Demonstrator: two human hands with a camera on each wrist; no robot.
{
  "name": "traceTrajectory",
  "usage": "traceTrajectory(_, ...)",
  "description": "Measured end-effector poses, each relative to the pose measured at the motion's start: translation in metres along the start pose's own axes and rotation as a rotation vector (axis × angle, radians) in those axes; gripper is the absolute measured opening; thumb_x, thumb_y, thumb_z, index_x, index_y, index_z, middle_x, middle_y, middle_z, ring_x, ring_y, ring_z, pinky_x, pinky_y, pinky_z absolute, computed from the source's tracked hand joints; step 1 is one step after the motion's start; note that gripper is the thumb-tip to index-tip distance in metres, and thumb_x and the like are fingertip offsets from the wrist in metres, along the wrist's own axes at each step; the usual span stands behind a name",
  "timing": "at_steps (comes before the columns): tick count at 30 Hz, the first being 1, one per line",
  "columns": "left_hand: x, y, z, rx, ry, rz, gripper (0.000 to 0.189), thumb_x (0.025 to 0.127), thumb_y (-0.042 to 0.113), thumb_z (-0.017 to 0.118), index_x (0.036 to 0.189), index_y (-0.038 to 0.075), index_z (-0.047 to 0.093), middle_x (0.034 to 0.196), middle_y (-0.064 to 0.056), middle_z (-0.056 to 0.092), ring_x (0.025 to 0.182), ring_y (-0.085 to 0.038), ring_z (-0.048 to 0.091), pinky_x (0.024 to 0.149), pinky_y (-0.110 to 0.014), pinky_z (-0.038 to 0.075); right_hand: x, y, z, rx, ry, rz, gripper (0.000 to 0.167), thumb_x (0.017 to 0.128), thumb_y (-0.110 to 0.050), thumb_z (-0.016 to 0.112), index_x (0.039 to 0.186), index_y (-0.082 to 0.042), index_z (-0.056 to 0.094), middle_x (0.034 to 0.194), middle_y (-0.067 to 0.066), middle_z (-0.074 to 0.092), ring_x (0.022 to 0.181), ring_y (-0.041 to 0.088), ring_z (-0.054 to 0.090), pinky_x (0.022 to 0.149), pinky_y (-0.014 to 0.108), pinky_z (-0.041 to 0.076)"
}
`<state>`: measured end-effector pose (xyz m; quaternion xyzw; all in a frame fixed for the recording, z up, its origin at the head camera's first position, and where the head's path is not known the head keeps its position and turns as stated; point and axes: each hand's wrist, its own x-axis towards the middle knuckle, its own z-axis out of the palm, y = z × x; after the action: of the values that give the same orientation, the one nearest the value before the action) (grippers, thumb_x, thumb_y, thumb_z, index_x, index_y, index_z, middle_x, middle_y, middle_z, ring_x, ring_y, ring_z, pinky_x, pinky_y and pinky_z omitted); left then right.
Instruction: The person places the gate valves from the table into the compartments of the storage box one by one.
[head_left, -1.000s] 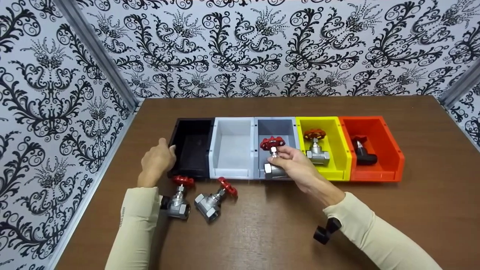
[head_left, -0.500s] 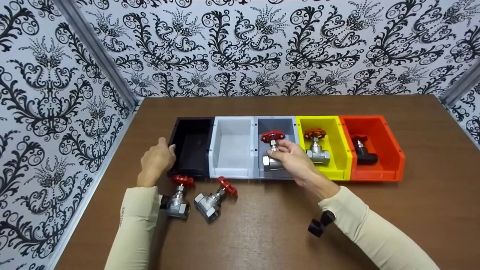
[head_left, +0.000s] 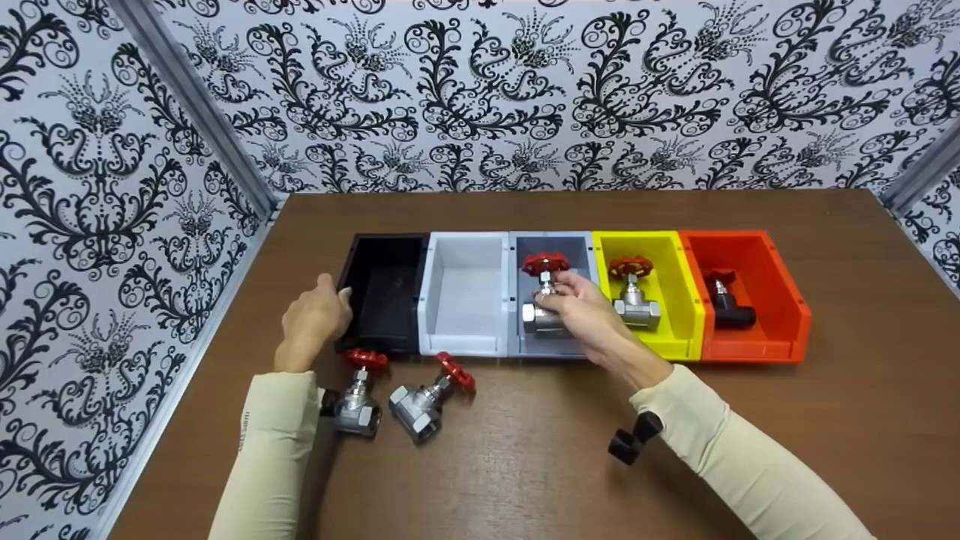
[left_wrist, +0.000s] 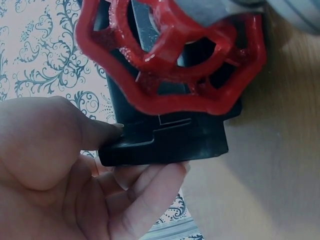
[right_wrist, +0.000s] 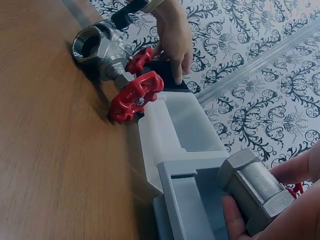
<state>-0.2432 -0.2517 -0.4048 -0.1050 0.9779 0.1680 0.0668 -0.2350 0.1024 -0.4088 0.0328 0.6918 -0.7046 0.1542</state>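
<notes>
My left hand [head_left: 313, 315] pinches the outer side wall of the black bin [head_left: 381, 345]; in the left wrist view the thumb lies on one side of that wall [left_wrist: 175, 142] and the fingers on the other. My right hand [head_left: 596, 326] holds a steel gate valve [head_left: 544, 319] by the neck below its red handwheel [head_left: 546, 262]. This valve is upright over the grey bin [head_left: 531, 349], its body partly hidden by the fingers. Two more red-wheeled valves lie on the table: one valve [head_left: 358, 409] near my left wrist, another valve [head_left: 416, 411] in front of the white bin.
Five bins stand side by side in a row. The white bin [head_left: 469, 345] is left of the grey one. A valve [head_left: 636, 309] stands in the yellow bin [head_left: 686, 300], and a black-bodied valve [head_left: 727, 311] lies in the orange bin [head_left: 784, 300]. Patterned walls [head_left: 525, 97] border the table.
My right hand has moved the valve slightly away from me, farther over the grey bin. The left hand stays at the black bin.
</notes>
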Motion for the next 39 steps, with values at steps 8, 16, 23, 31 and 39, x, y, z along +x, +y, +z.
traceTrajectory(8, 0.001, -0.001, 0.000, 0.001, -0.014, -0.001, 0.048, 0.107, 0.032, 0.033, 0.136, -0.006, 0.036, 0.125, -0.038, 0.056, 0.111, -0.055, 0.056, 0.089, -0.063, 0.044, 0.005, -0.004, 0.001, -0.007, 0.025, -0.007, 0.060, 0.096, -0.001, 0.053, 0.150, 0.004, 0.027, 0.145, 0.024, 0.045, 0.119, 0.029, 0.052, 0.109, 0.039, 0.038)
traceTrajectory(16, 0.003, -0.002, 0.002, 0.002, -0.006, 0.003, 0.048, 0.107, 0.032, 0.033, 0.137, -0.006, 0.036, 0.125, -0.038, 0.056, 0.110, -0.055, 0.057, 0.088, -0.062, 0.045, 0.010, -0.003, 0.003, -0.046, 0.057, 0.001, 0.057, 0.095, -0.002, 0.054, 0.148, 0.002, 0.032, 0.138, 0.024, 0.051, 0.109, 0.025, 0.056, 0.103, 0.038, 0.042)
traceTrajectory(23, 0.002, -0.002, 0.001, -0.001, -0.007, 0.003, 0.049, 0.107, 0.032, 0.033, 0.138, -0.005, 0.036, 0.126, -0.038, 0.056, 0.111, -0.056, 0.056, 0.089, -0.063, 0.044, 0.014, -0.002, 0.006, -0.055, 0.097, 0.009, 0.060, 0.095, -0.004, 0.054, 0.149, 0.005, 0.029, 0.143, 0.024, 0.047, 0.120, 0.029, 0.050, 0.110, 0.040, 0.037)
traceTrajectory(31, 0.002, 0.000, 0.000, 0.005, -0.010, -0.004, 0.048, 0.107, 0.032, 0.033, 0.138, -0.005, 0.036, 0.126, -0.038, 0.056, 0.110, -0.055, 0.057, 0.088, -0.062, 0.045, 0.017, 0.000, 0.007, -0.088, 0.130, 0.039, 0.061, 0.094, -0.005, 0.056, 0.149, 0.004, 0.031, 0.144, 0.022, 0.046, 0.125, 0.031, 0.046, 0.112, 0.043, 0.033)
traceTrajectory(39, 0.001, -0.001, 0.001, 0.000, 0.003, 0.000, 0.047, 0.106, 0.032, 0.033, 0.136, -0.005, 0.037, 0.125, -0.039, 0.056, 0.109, -0.055, 0.057, 0.088, -0.062, 0.045, 0.021, 0.004, 0.007, -0.145, 0.159, 0.046, 0.058, 0.093, -0.007, 0.056, 0.147, 0.001, 0.037, 0.146, 0.019, 0.045, 0.126, 0.031, 0.046, 0.111, 0.044, 0.033)
